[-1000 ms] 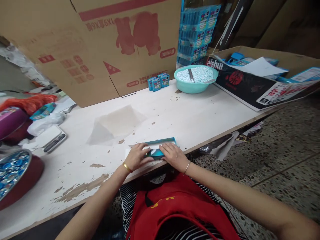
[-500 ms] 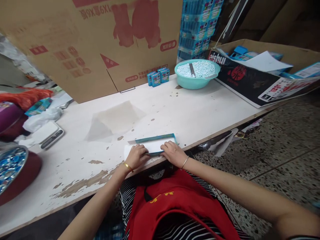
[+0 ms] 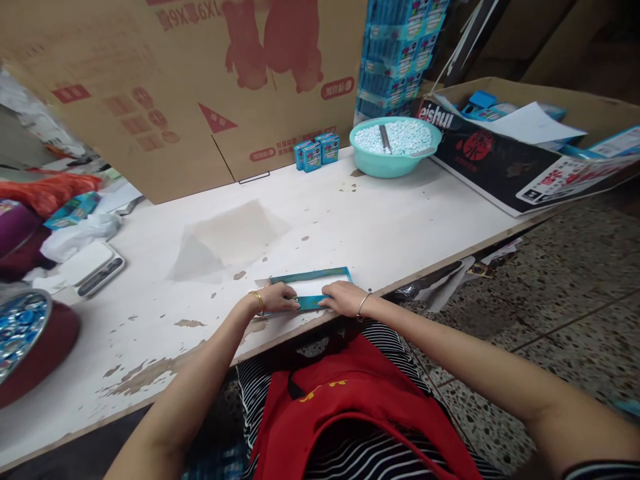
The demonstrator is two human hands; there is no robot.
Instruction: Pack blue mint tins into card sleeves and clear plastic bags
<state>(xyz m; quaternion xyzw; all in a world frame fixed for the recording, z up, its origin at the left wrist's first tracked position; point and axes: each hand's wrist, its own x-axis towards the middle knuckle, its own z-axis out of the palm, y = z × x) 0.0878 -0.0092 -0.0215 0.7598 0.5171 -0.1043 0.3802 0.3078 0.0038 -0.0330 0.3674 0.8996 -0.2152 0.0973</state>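
Blue card, that's what both hands are on: from the head view, an open blue carton [image 3: 311, 303] with a white inside lies right at the near edge of the table [image 3: 380, 227]. Left hand [image 3: 277, 298] covers its left end, so good luck seeing how that end is folded. Fingers there are closed on the near wall, thumb low on the outside. Right hand [image 3: 345, 298] does the same further along, fingers bent over that wall; its fingertips are partly tucked inside, and the hand hides the carton's near right corner.

Further back, a teal bowl [image 3: 387, 168] is full of pale little beads [image 3: 407, 135] with a dark stick lying on them, can't tell what it is exactly. Small blue boxes [image 3: 313, 158] sit just beside it, in front of a big cardboard box [image 3: 185, 87] that's cut off at the top. Stacked blue packs [image 3: 393, 60] get cropped up there too. Left edge slices off a dark red basin [image 3: 55, 353]; the shiny blue and silver bits [image 3: 20, 333] in it are too blurry to name.
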